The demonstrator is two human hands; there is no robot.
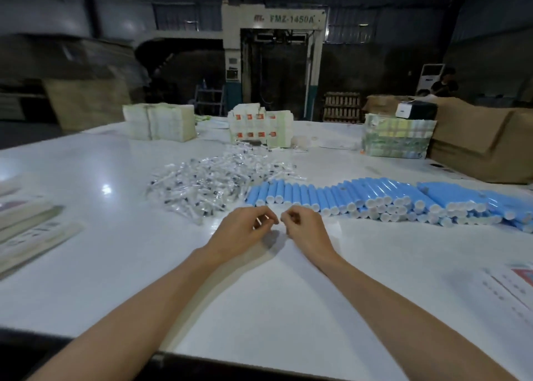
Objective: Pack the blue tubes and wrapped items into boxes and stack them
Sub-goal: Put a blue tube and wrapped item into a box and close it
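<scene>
Blue tubes [372, 197] with white caps lie in a long stacked row across the right half of the white table [121, 253]. A loose heap of clear wrapped items [207, 184] sits left of them. My left hand [242, 232] and my right hand [305, 230] rest side by side on the table just in front of the near end of the tube row. Both have their fingers curled in, fingertips almost meeting. I see nothing held in either; a pale glint shows at the left fingertips.
Flat folded cartons [26, 230] lie at the left edge and printed sheets [510, 288] at the right. Bundles of flat boxes [158, 121] [259, 126] [398, 138] stand at the back. Brown cardboard cases [476, 141] stand far right. A machine and a person are behind.
</scene>
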